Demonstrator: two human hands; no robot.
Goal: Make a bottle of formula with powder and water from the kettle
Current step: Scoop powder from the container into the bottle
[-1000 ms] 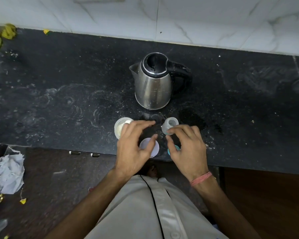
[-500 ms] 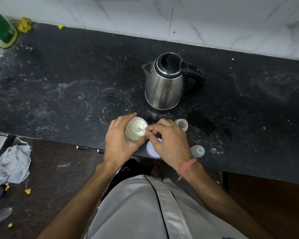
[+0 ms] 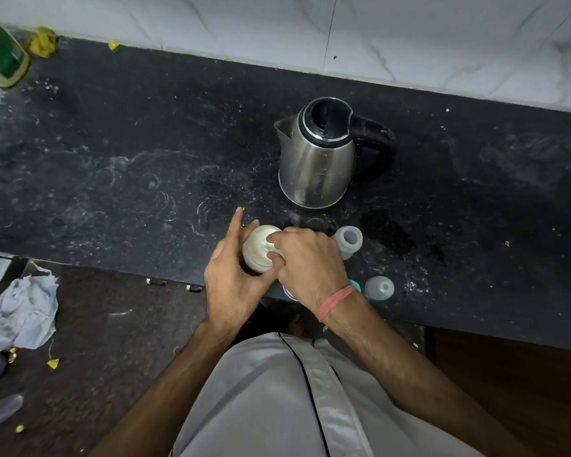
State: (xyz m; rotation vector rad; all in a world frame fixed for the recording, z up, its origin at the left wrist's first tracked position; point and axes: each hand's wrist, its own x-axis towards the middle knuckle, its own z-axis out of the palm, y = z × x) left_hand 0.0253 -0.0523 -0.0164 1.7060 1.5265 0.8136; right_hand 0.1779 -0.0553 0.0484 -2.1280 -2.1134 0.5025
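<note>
Powder container (image 3: 261, 249): a small white tub on the bench (image 3: 112, 192), just in front of the kettle (image 3: 317, 159), its one landmark.
Left hand (image 3: 234, 278): curled round the tub's side, forefinger straight, likely steadying it.
Right hand (image 3: 310, 262): fingertips pinching something at the tub's mouth, probably a scoop; hidden.
Baby bottle (image 3: 348, 240): one, open, in front of the kettle, right of the tub, ready for filling.
Clear cap (image 3: 379, 287): one, further right of the tub.
Kettle: one, lid closed, untouched.
</note>
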